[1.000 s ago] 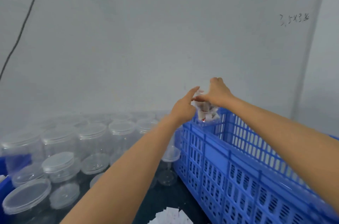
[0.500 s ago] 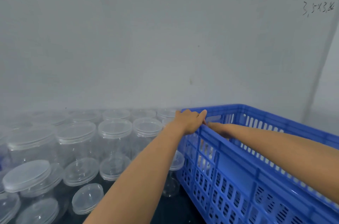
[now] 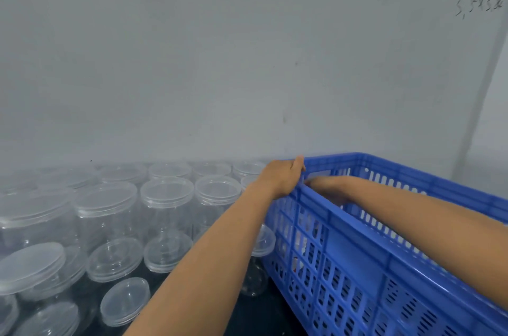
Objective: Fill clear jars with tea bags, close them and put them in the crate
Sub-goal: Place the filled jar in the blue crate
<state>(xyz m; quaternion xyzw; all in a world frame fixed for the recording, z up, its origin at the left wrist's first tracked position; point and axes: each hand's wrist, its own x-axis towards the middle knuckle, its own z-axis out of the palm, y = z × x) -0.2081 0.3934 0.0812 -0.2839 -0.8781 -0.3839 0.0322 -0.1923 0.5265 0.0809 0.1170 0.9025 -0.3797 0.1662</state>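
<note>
A blue slatted crate [image 3: 357,247] stands at the right. My left hand [image 3: 283,177] grips its far left corner, fingers curled over the rim. My right hand [image 3: 327,187] reaches down inside that same corner; its fingers are hidden behind the crate wall. Through the slots below it I glimpse white and red bits of a filled jar [image 3: 302,249]. Many empty clear jars [image 3: 167,206] with clear lids stand packed together on the left.
A grey wall rises right behind the jars and crate. A loose lid [image 3: 30,267] lies tilted on a jar at the near left. Another lid [image 3: 125,301] lies on the dark surface near my left forearm.
A second ago both hands held a jar of tea bags above the crate corner. The jar has since gone down inside; my left hand has settled on the rim and my right has dropped inside.
</note>
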